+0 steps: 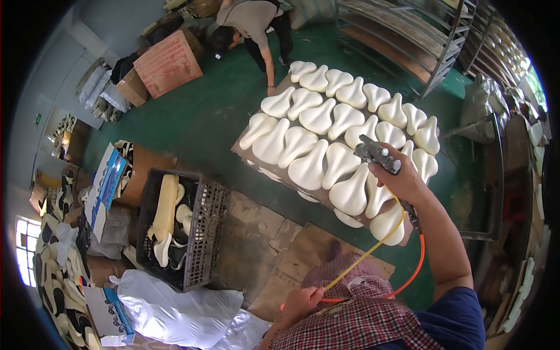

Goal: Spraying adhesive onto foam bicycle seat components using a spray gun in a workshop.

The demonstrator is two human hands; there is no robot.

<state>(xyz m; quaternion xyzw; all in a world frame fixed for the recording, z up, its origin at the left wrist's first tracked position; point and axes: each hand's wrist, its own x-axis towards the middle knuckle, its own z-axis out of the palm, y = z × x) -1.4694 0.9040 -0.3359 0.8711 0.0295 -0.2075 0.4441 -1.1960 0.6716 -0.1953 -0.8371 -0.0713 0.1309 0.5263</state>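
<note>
The hands are apart, each occupied. The right hand (405, 175) is closed round a spray gun (378, 156), which stands over the right half of the worktop (256, 156), its nozzle toward the left. The left hand (302, 303), low and near the checked apron (356, 324), is closed on a yellow hose (364, 255) that runs up to the gun. An orange hose (421, 262) curves down from the gun's grip toward the left hand; whether that hand holds it too cannot be told.

Cream saddles (309, 166) lie in close rows on the worktop, several touching. At its far left corner a co-worker (248, 20) bends, one arm reaching down to the edge.

A black crate (204, 233) with assorted pieces stands left; a white sack (175, 309) lies nearer. A rack (431, 64) stands far right.
</note>
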